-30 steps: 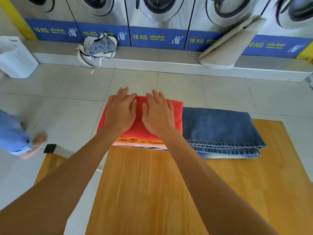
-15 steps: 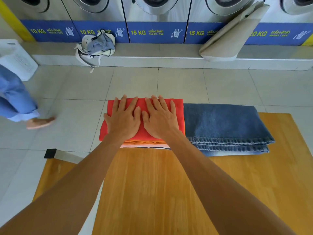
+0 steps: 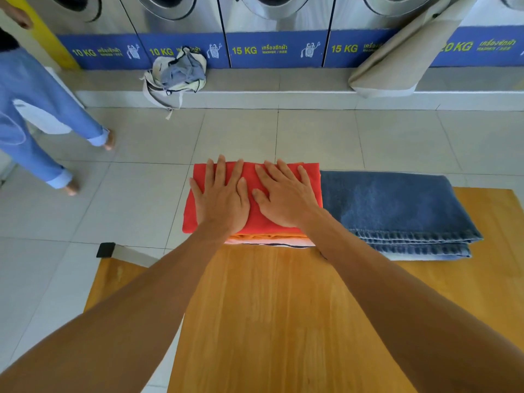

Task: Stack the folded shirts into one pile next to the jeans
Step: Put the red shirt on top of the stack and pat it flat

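A pile of folded shirts (image 3: pixel 189 219) lies at the far edge of the wooden table (image 3: pixel 272 321). A red shirt is on top, with orange and white layers showing beneath it. Folded blue jeans (image 3: pixel 397 208) lie right beside the pile, touching its right side. My left hand (image 3: pixel 219 198) rests flat on the left half of the red shirt, fingers spread. On the right half lies my right hand (image 3: pixel 283 197), also flat with fingers apart. Neither hand grips anything.
A row of washing machines (image 3: pixel 278 29) lines the back wall. On the ledge sit a cloth bag (image 3: pixel 175 75) and a beige rolled mat (image 3: pixel 397 63). A person in blue trousers (image 3: pixel 34 114) walks at the left. A lower wooden bench (image 3: pixel 113 279) stands left of the table.
Both hands have slid slightly apart over the red shirt and lie flatter. The person in blue trousers has walked further into view at the left.
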